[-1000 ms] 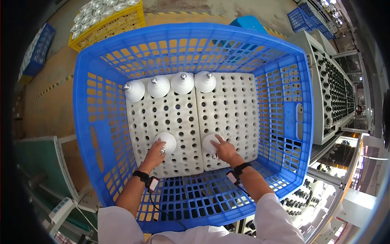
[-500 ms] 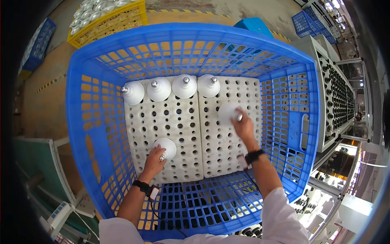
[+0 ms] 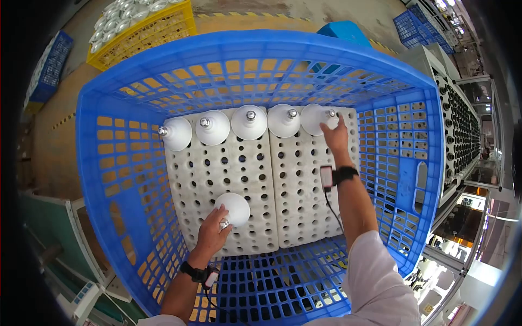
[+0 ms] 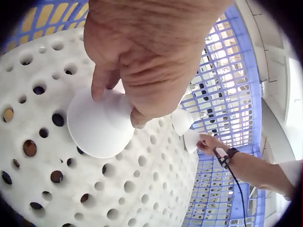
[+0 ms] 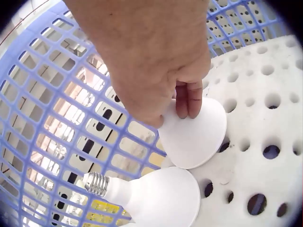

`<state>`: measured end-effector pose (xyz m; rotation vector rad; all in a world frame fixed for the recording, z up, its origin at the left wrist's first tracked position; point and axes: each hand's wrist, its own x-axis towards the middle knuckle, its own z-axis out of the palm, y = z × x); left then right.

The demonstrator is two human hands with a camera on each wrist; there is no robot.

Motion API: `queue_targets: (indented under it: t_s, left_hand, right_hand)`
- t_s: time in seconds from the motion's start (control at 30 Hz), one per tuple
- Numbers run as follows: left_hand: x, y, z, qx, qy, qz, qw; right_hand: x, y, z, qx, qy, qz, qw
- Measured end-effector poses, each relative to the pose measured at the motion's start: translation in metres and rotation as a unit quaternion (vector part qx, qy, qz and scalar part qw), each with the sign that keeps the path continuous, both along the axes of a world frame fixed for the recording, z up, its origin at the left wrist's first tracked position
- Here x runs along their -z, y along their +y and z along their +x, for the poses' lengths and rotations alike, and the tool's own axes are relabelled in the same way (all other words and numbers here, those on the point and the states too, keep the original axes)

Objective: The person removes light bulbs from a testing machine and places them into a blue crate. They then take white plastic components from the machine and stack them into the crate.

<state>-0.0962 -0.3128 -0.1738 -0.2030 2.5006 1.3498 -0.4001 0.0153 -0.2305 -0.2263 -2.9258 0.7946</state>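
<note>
White cone-shaped light bulbs with metal screw bases stand in a row along the far side of white perforated foam boards. At the row's right end my right hand pinches a light bulb by its neck, its wide face toward the board. Beside it in the right wrist view is a neighbouring bulb, its threaded base pointing left. Nearer me, my left hand grips another light bulb around its neck, over the left board. In the left wrist view that bulb's broad white shade sits close over the holes.
The foam boards lie inside a large blue plastic crate with slotted walls on all sides. Beyond it stand a yellow crate full of bulbs and a blue crate. A rack with rows of dark sockets runs along the right.
My right hand has carried its bulb from the near part of the right board to the far row's right end. My left hand stays near the same spot with its bulb.
</note>
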Motion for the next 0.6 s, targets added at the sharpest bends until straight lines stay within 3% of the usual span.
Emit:
queue_targets:
  t_s: [0.03, 0.07, 0.1, 0.13, 0.17, 0.2, 0.23, 0.27, 0.33, 0.4, 0.47, 0.5, 0.57, 0.6]
  left_hand:
    - [-0.005, 0.006, -0.006, -0.039, 0.020, 0.037, 0.998]
    - [-0.010, 0.013, -0.015, -0.039, 0.022, 0.040, 0.998]
    - [-0.016, 0.022, -0.025, -0.076, -0.040, 0.040, 0.995]
    - [-0.020, 0.031, -0.034, -0.109, -0.104, 0.040, 0.988]
    - [-0.020, 0.041, -0.045, -0.129, -0.093, 0.046, 0.986]
    - [-0.022, 0.051, -0.056, -0.120, -0.091, 0.051, 0.987]
    - [-0.025, 0.063, -0.066, -0.127, -0.063, 0.060, 0.988]
    - [-0.029, 0.076, -0.075, -0.135, -0.036, 0.069, 0.988]
    - [-0.036, 0.103, -0.089, -0.146, -0.029, 0.091, 0.985]
    - [-0.035, 0.125, -0.097, -0.104, -0.061, 0.084, 0.989]
    - [-0.038, 0.142, -0.107, -0.065, -0.032, 0.194, 0.978]
    - [-0.014, 0.157, -0.099, -0.090, 0.019, 0.245, 0.965]
    - [-0.029, 0.157, -0.100, -0.022, 0.079, 0.177, 0.981]
    - [-0.027, 0.155, -0.093, 0.004, 0.097, 0.139, 0.985]
  right_hand:
    - [0.003, 0.008, 0.013, -0.025, 0.084, 0.010, 0.996]
    - [-0.029, -0.012, 0.045, -0.131, 0.080, -0.026, 0.988]
    - [-0.058, -0.031, 0.075, -0.151, -0.160, -0.114, 0.969]
    - [-0.094, -0.050, 0.103, -0.256, -0.318, -0.185, 0.894]
    - [-0.086, -0.056, 0.130, -0.515, -0.144, -0.105, 0.839]
    - [-0.110, -0.077, 0.149, -0.547, -0.174, -0.031, 0.819]
    - [-0.120, -0.086, 0.161, -0.544, -0.175, 0.030, 0.820]
    - [-0.114, -0.090, 0.172, -0.474, -0.100, -0.004, 0.875]
    - [-0.099, -0.086, 0.181, -0.357, -0.067, -0.038, 0.931]
    - [-0.095, -0.066, 0.175, -0.343, -0.070, -0.030, 0.936]
    - [-0.087, -0.034, 0.160, -0.324, -0.025, -0.020, 0.945]
    - [-0.080, -0.016, 0.149, -0.245, -0.042, -0.027, 0.968]
    - [-0.080, 0.019, 0.111, -0.019, -0.097, 0.053, 0.994]
    - [-0.071, 0.044, 0.089, -0.020, 0.004, 0.088, 0.996]
